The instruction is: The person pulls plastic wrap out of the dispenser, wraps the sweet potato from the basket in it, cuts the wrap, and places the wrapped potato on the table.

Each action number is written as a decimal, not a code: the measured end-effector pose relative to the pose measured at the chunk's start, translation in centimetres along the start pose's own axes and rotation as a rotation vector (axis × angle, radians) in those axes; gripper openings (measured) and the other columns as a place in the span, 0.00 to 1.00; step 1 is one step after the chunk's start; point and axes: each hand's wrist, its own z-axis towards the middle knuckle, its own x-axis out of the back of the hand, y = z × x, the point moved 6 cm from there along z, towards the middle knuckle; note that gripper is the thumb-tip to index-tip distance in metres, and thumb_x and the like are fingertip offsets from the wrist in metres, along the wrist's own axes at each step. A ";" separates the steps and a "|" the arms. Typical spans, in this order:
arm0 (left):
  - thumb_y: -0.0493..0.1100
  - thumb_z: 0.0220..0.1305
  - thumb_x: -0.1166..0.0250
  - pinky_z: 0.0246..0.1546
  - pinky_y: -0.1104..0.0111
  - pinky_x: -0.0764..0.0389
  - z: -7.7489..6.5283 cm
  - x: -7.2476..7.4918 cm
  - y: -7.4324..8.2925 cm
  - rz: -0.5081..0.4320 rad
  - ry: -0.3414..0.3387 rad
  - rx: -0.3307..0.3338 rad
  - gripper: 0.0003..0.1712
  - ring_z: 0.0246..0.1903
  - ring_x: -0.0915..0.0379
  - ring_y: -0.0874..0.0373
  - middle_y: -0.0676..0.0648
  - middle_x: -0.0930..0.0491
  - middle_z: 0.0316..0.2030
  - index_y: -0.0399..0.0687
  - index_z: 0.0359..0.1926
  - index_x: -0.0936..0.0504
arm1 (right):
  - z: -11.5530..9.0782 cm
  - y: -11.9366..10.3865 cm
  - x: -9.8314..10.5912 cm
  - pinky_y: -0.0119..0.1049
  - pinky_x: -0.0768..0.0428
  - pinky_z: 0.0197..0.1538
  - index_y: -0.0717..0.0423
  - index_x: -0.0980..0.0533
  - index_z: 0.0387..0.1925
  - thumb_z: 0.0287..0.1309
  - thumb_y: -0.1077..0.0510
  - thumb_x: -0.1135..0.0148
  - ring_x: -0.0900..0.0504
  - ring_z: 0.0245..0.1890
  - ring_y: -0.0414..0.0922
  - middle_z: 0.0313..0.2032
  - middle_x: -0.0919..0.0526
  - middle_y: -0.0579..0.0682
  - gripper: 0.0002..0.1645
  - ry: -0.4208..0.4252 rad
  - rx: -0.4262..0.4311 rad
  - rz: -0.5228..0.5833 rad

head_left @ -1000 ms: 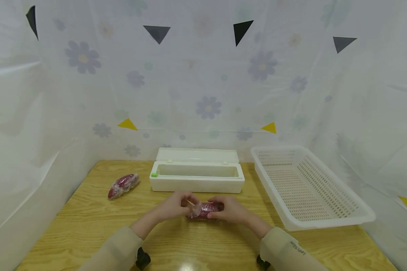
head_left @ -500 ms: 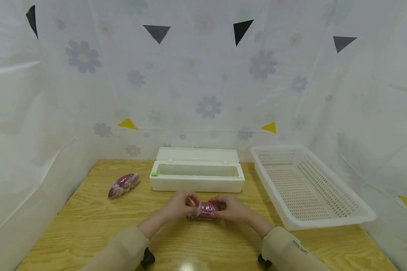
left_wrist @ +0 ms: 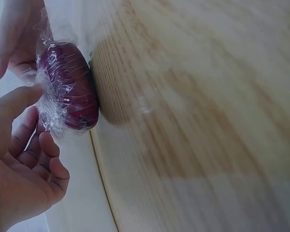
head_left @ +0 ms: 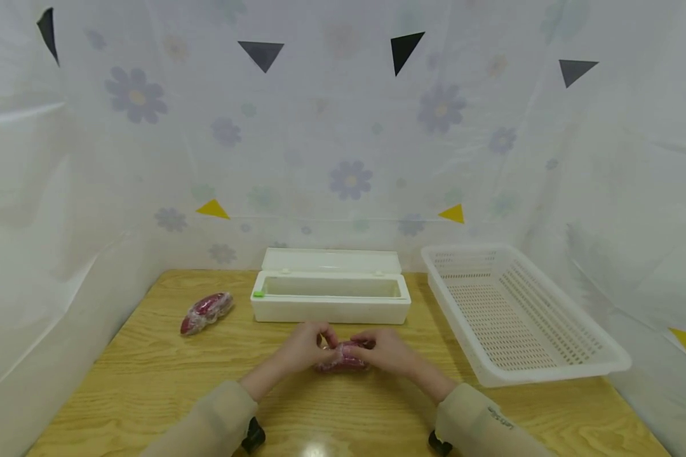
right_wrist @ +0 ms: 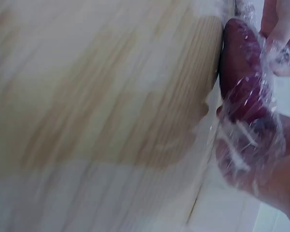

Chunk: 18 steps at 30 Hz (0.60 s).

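A purple-red sweet potato (head_left: 341, 364) wrapped in cling film lies on the table between both hands. My left hand (head_left: 305, 346) is at its left end; the thumb and fingers pinch the loose film (right_wrist: 280, 57), seen in the right wrist view. At the other end, my right hand (head_left: 393, 353) grips the wrapped sweet potato, its thumb lying over the top. Crinkled film (left_wrist: 50, 101) bunches along the side by the left hand in the left wrist view. Loose film drapes over the right fingers (right_wrist: 232, 157), partly veiling them.
Another film-wrapped sweet potato (head_left: 207, 313) lies at the left of the wooden table (head_left: 148, 393). Behind the hands stands a long white box (head_left: 331, 311) with its lid raised and a green tab. A white perforated basket (head_left: 554, 374) occupies the right.
The left hand has shifted slightly right along the sweet potato. The right thumb has moved left over its top. The sweet potato stays in about the same place.
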 end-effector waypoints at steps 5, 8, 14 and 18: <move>0.44 0.51 0.27 0.17 0.74 0.34 0.0 0.1 0.1 0.019 0.007 -0.012 0.08 0.18 0.37 0.67 0.57 0.23 0.25 0.51 0.27 0.20 | 0.2 -1.2 -0.1 0.30 0.25 0.26 0.52 0.15 0.36 0.53 0.29 0.42 0.25 0.22 0.35 0.24 0.17 0.39 0.32 0.071 -0.086 -0.020; 0.44 0.51 0.27 0.17 0.74 0.34 0.0 0.1 0.2 0.039 0.017 -0.033 0.08 0.18 0.37 0.67 0.57 0.24 0.24 0.52 0.27 0.20 | 0.3 -1.7 0.0 0.30 0.27 0.21 0.55 0.15 0.33 0.53 0.30 0.42 0.29 0.17 0.35 0.18 0.20 0.39 0.32 0.097 -0.092 -0.045; 0.44 0.51 0.27 0.20 0.74 0.30 -0.2 0.2 -0.2 0.020 0.006 -0.042 0.09 0.21 0.33 0.64 0.55 0.23 0.27 0.49 0.29 0.20 | 0.3 -1.6 0.0 0.29 0.27 0.24 0.52 0.16 0.32 0.56 0.36 0.40 0.28 0.18 0.33 0.22 0.18 0.39 0.25 0.105 -0.070 -0.067; 0.41 0.51 0.27 0.29 0.72 0.25 -0.6 0.5 -0.6 0.010 -0.024 -0.027 0.10 0.30 0.28 0.60 0.54 0.21 0.32 0.49 0.33 0.19 | 0.2 -1.4 0.0 0.28 0.25 0.26 0.51 0.15 0.33 0.56 0.38 0.38 0.25 0.22 0.32 0.26 0.16 0.41 0.22 0.110 -0.044 -0.054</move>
